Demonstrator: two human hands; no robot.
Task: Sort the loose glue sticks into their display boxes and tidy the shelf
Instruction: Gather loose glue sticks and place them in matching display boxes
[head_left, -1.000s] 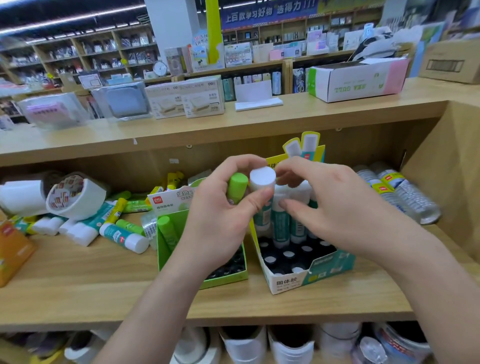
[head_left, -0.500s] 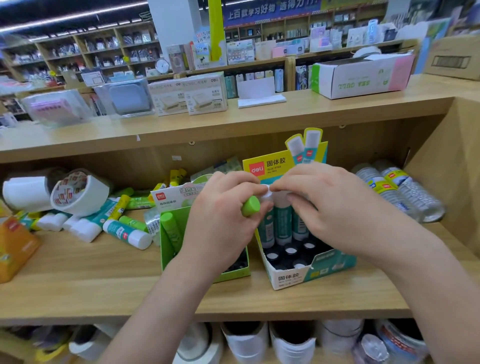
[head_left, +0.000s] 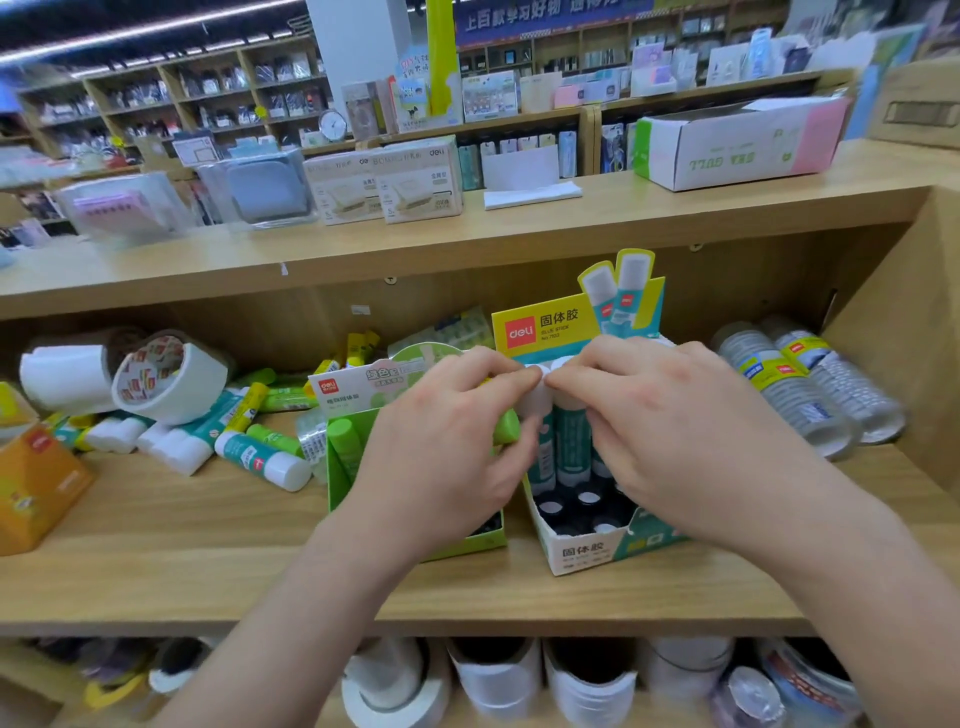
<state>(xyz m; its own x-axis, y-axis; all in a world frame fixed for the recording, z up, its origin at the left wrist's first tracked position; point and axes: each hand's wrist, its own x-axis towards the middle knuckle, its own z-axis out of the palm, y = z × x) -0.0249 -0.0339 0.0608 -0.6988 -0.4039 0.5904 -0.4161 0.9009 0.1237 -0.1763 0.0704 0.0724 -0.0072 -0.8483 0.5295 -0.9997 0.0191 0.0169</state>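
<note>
Left hand (head_left: 441, 447) curls round a green stick (head_left: 506, 427), likely saved for the green box (head_left: 467, 545). Right hand (head_left: 670, 431) pinches the teal stick (head_left: 537, 397) by its white cap, seating it upright in the teal box (head_left: 587, 551). Loose sticks (head_left: 260, 457) wait behind.

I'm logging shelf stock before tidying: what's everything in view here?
Green cardboard display box: one, green, middle shelf centre.
Teal-and-white cardboard display box: one, right beside it, teal sticks standing inside.
Loose glue sticks: several, teal, green, yellow, lying at left.
White tape rolls: two, white, far left.
Orange carton: one, orange, left edge.
Clear wrapped tape stacks: two, clear, right.
Green-capped glue stick: one, green, held between the boxes.
White-capped teal glue stick: one, over teal box.
Left hand: grips green stick.
Right hand: pinches white cap.
</note>
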